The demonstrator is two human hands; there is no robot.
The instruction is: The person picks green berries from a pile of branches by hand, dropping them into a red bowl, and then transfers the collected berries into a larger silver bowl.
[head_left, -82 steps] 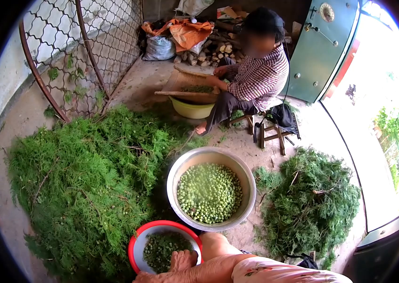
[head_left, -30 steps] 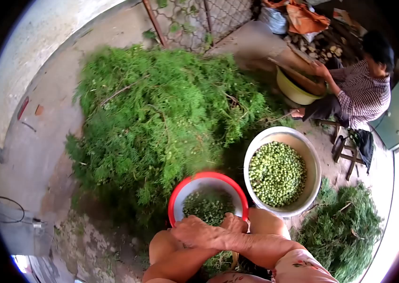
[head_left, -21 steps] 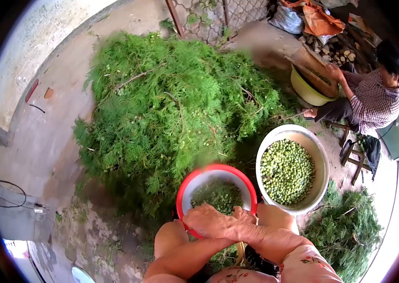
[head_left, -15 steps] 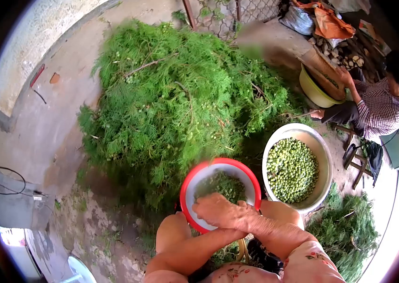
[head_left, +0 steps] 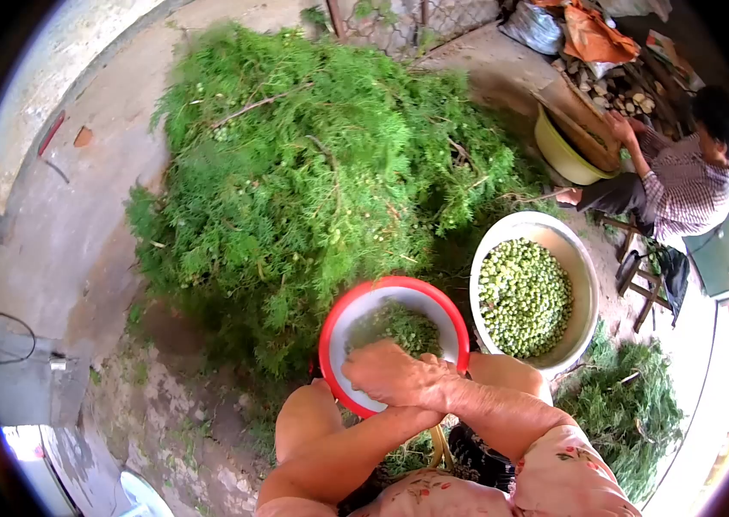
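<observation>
In the head view, the right hand [head_left: 389,372] is curled over the near side of the red bowl [head_left: 460,332]; I cannot tell if it grips something. The left hand [head_left: 439,363], at its 3 o'clock, is mostly hidden by the crossed wrist, its state unclear. Greens [head_left: 399,326] lie in the bowl, at the right hand's 12 o'clock; berries [head_left: 526,297] in the pan [head_left: 586,297], at 2 o'clock.

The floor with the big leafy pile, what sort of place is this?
Probably a shed or yard at someone's home, used for farm work: there's a heap of cut branches, a metal basin of green berries, and some firewood.
</observation>
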